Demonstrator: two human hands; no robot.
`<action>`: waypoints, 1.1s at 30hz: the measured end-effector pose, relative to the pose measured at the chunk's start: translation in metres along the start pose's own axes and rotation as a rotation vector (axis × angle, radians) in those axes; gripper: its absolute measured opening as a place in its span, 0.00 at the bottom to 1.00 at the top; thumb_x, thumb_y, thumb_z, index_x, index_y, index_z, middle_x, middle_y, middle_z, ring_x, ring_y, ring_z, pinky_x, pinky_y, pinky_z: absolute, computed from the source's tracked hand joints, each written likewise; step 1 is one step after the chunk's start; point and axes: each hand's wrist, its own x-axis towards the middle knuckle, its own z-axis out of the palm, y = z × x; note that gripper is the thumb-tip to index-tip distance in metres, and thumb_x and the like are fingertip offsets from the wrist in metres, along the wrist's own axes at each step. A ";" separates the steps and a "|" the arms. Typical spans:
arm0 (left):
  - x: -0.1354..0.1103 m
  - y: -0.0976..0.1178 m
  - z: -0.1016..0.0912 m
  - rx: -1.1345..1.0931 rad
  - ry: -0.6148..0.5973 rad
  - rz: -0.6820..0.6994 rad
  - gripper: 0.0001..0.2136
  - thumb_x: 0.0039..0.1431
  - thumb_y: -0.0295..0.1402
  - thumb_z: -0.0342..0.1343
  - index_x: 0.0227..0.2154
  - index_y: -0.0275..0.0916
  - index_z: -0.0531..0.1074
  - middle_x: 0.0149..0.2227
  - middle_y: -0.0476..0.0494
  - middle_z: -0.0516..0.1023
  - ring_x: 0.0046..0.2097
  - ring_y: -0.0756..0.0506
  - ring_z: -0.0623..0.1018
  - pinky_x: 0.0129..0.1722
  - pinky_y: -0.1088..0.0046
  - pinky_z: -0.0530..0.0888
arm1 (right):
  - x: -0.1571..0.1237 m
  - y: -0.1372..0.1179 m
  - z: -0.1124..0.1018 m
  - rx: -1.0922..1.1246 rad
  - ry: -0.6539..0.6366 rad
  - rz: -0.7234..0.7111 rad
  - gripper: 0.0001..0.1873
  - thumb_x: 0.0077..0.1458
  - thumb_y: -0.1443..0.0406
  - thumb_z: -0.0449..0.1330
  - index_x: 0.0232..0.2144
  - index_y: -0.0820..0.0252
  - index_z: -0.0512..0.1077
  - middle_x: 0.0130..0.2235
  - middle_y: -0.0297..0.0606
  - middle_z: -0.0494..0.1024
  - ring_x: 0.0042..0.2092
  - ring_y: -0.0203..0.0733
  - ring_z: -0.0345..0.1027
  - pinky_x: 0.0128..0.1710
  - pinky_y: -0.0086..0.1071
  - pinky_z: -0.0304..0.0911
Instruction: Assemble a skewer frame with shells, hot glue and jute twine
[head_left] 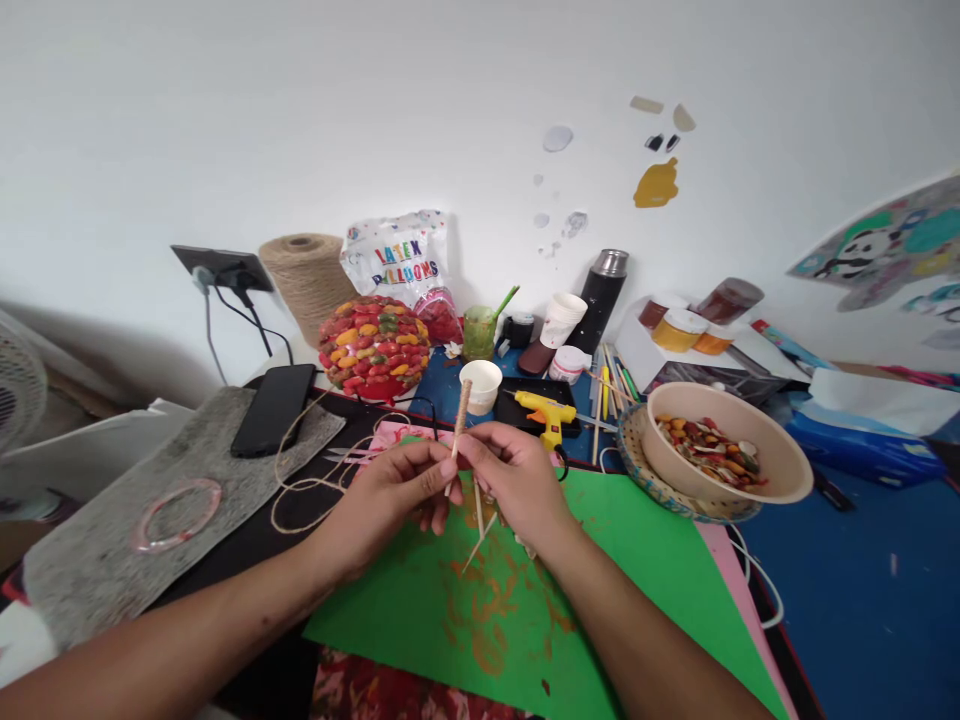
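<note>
A thin wooden stick [463, 408], its upper part wrapped in twine, stands upright between my hands. My left hand [401, 480] pinches its lower part between thumb and fingers. Against its right side, the fingers of my right hand [514, 475] are closed on the stick; whether they also grip a twine end is hidden. Loose twine [300, 525] lies in loops to the left of my left hand. Below my fingers, thin light sticks [480, 535] show above a green sheet [405, 610] with brown smears.
A yellow glue gun [546, 408] and white paper cup [480, 385] stand beyond my hands. At right, a beige bowl [787, 470] holds coloured pieces. Behind are a twine spool [300, 285] and a ball covered in coloured pieces [375, 345]; a phone [274, 410] lies left.
</note>
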 end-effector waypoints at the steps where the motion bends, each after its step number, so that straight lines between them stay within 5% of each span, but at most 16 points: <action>1: 0.000 0.000 0.000 0.008 0.007 0.009 0.22 0.55 0.51 0.72 0.34 0.36 0.76 0.28 0.48 0.81 0.23 0.52 0.76 0.24 0.76 0.67 | 0.000 0.001 0.000 -0.007 0.004 -0.004 0.17 0.59 0.51 0.67 0.33 0.60 0.80 0.21 0.27 0.66 0.23 0.33 0.53 0.22 0.29 0.48; 8: 0.000 0.003 0.002 0.033 0.021 0.011 0.22 0.51 0.50 0.75 0.30 0.37 0.74 0.26 0.49 0.79 0.22 0.51 0.74 0.23 0.76 0.68 | 0.000 0.001 0.002 0.019 -0.019 -0.001 0.20 0.56 0.48 0.69 0.32 0.59 0.79 0.20 0.25 0.63 0.23 0.33 0.51 0.22 0.29 0.49; 16: -0.001 0.000 0.000 -0.042 -0.042 -0.040 0.22 0.54 0.51 0.72 0.27 0.35 0.78 0.26 0.46 0.80 0.22 0.52 0.74 0.23 0.77 0.65 | 0.000 -0.001 0.002 0.043 -0.050 0.027 0.20 0.56 0.47 0.68 0.34 0.58 0.79 0.25 0.30 0.73 0.24 0.34 0.59 0.24 0.29 0.54; 23: 0.001 0.002 0.001 0.020 0.007 0.002 0.22 0.53 0.51 0.73 0.33 0.37 0.75 0.27 0.48 0.81 0.21 0.51 0.75 0.22 0.77 0.66 | 0.001 0.001 0.002 0.006 -0.017 0.013 0.18 0.56 0.49 0.68 0.33 0.58 0.80 0.21 0.27 0.66 0.23 0.35 0.57 0.23 0.30 0.53; 33: 0.000 -0.003 -0.003 -0.017 -0.011 -0.001 0.21 0.57 0.51 0.71 0.29 0.35 0.77 0.27 0.46 0.81 0.21 0.52 0.74 0.22 0.77 0.66 | 0.001 0.002 0.001 0.018 -0.033 0.014 0.18 0.56 0.49 0.68 0.34 0.58 0.80 0.21 0.27 0.67 0.23 0.34 0.55 0.22 0.29 0.50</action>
